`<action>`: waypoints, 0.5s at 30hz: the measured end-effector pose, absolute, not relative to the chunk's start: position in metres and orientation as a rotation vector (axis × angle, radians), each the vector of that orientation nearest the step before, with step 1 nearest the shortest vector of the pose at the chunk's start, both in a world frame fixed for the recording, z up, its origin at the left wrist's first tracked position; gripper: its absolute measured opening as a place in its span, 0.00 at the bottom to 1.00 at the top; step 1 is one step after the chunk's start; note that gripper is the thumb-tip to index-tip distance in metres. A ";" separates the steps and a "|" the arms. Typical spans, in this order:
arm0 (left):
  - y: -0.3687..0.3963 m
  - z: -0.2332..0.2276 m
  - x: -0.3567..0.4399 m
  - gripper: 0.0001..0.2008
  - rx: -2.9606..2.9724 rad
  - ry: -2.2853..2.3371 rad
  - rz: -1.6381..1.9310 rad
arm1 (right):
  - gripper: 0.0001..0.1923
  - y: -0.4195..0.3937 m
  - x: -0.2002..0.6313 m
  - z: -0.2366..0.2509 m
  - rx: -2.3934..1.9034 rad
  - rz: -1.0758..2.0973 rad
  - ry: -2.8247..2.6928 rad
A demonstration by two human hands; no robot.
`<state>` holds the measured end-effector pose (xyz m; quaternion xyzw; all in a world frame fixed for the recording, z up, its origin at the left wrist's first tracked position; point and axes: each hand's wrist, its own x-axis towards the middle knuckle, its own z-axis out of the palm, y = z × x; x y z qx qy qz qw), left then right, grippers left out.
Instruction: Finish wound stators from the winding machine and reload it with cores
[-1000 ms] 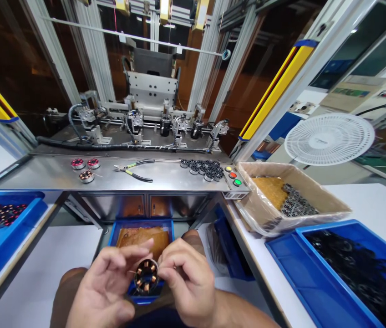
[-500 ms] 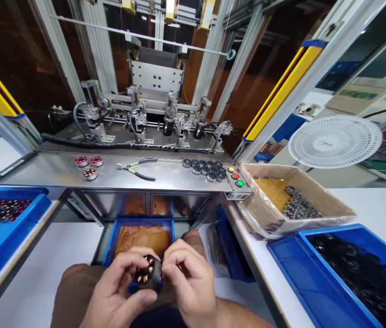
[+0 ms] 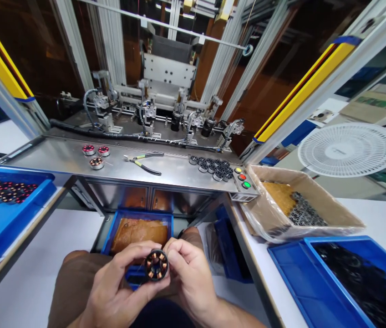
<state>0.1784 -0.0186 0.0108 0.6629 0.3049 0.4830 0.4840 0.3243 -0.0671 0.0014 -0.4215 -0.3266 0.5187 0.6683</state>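
Steel worktop (image 3: 59, 157) runs across the front of a framed machine cell with yellow-striped guard posts, seen from the head view, the only view on record. On it lie three small wound stators with red and copper coils (image 3: 96, 155), a pair of green-handled pliers (image 3: 143, 161), a cluster of bare black stator cores (image 3: 213, 167) and a three-button panel, yellow, red, green (image 3: 241, 177). Left: blue plastic tray of wound stators (image 3: 2, 191). Right: open cardboard box of black cores (image 3: 302, 209), blue bin of black rings (image 3: 357, 278), white fan grille (image 3: 349, 149). Below the worktop, a blue bin lined with brown paper (image 3: 140, 230).

Both hands are low over the lap. Left hand (image 3: 118, 291) and right hand (image 3: 188, 280) pinch one small round stator with copper coils on a black core (image 3: 156, 264) between thumb and fingertips, fingers narrow around its rim.

Change noted: a second ago the stator faced the camera with a loose wire end showing at its left; half a second ago it was tipped on edge. Now its coil face is turned back toward the camera, held slightly higher and right of its earlier spot, and no stray wire can be made out. Judgement: the piece is being rotated and looked over in the fingers; the handling of this one stator is not finished, as it has not been set down anywhere.
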 end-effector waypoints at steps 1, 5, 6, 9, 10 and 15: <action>-0.020 0.011 0.179 0.29 1.588 0.713 1.171 | 0.19 -0.067 0.325 0.003 -0.964 1.122 -0.765; -0.028 0.017 0.181 0.19 1.277 0.727 1.090 | 0.13 -0.070 0.331 0.014 -1.049 0.790 -0.987; -0.028 0.018 0.180 0.19 1.181 0.738 1.048 | 0.12 -0.071 0.333 0.017 -1.067 0.679 -1.076; -0.021 0.020 0.178 0.27 0.969 0.654 0.883 | 0.08 -0.074 0.343 0.024 -1.058 0.369 -1.404; -0.018 0.019 0.178 0.27 0.939 0.607 0.806 | 0.07 -0.075 0.345 0.026 -1.041 0.292 -1.506; -0.008 0.016 0.180 0.11 0.925 0.430 0.421 | 0.05 -0.076 0.357 0.030 -0.937 0.118 -1.710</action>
